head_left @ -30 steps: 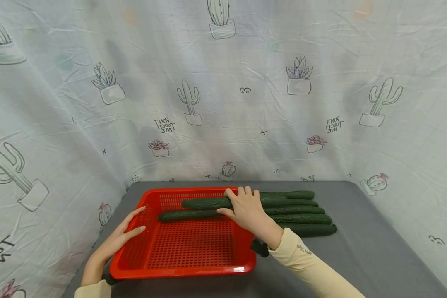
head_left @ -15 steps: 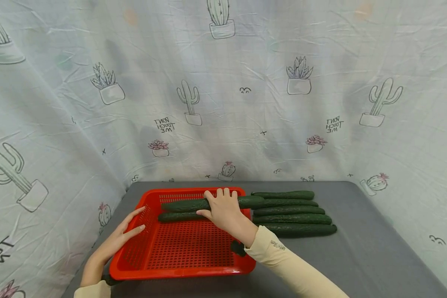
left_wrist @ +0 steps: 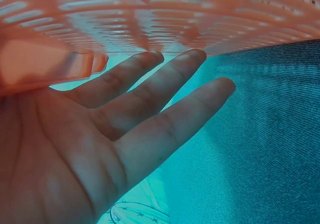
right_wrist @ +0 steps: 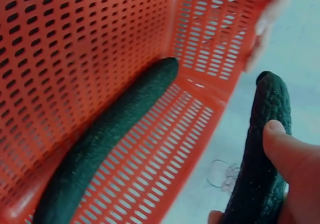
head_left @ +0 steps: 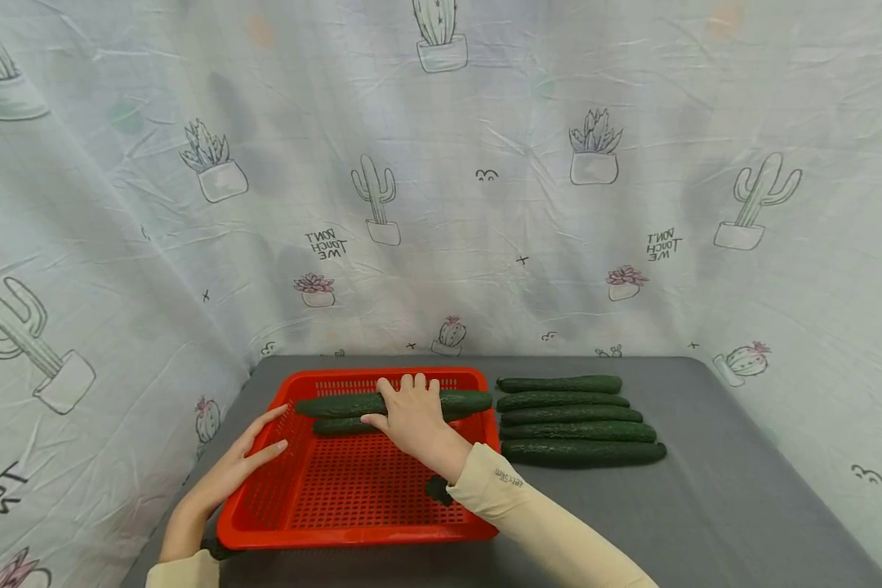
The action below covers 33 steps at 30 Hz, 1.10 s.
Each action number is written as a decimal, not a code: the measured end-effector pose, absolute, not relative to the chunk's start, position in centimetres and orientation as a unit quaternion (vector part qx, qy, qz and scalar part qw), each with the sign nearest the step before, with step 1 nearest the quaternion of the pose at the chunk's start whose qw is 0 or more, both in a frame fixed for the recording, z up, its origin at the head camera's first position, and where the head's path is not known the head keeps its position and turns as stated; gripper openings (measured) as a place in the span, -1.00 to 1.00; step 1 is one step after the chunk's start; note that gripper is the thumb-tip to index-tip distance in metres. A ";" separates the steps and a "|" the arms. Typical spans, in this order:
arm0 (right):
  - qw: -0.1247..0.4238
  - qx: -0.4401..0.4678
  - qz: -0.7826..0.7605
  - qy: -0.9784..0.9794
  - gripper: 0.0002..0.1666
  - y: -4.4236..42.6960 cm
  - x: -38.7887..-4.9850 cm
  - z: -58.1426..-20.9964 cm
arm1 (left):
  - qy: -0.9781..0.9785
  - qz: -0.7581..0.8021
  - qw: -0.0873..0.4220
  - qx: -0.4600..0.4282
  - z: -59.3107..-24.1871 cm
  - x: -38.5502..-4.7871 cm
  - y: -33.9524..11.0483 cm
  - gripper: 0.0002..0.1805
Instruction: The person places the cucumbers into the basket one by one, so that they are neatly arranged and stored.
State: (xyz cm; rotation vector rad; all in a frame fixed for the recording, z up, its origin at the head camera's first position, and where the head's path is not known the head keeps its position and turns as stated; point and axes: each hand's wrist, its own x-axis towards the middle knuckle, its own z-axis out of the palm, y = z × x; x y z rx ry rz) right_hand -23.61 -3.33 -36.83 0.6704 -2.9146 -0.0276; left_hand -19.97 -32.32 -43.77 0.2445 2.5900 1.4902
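Pale cloth, printed with cactus drawings, is hanging around a gray table. In the head view, a red basket is sitting on the table, and five cucumbers are lying side by side just right of it. Over the basket's far side, the right hand is gripping a sixth cucumber; a seventh cucumber is lying inside, partly hidden below. The left hand is resting at the basket's left wall, a finger and the thumb reaching over the rim. In the left wrist view, three of that hand's fingers are stretching out, straight and spread, beside the slotted wall. In the right wrist view, the thumb is pressing on the sixth cucumber, while the seventh cucumber is lying along an inside corner of the basket.
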 end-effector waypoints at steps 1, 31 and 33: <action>0.078 0.221 -0.015 -0.972 -0.39 -3.5 -23.7 -37.1 | 0.861 0.496 0.072 0.082 -43.8 -20.0 -32.3 -0.33; 0.021 0.214 -0.042 -0.976 -0.42 -6.2 -25.5 -43.6 | 0.861 0.496 0.082 0.074 -43.6 -19.9 -32.3 -0.30; 0.021 0.220 -0.035 -0.975 -0.46 -6.1 -25.6 -43.7 | 0.863 0.494 0.081 0.074 -43.5 -19.9 -32.2 -0.30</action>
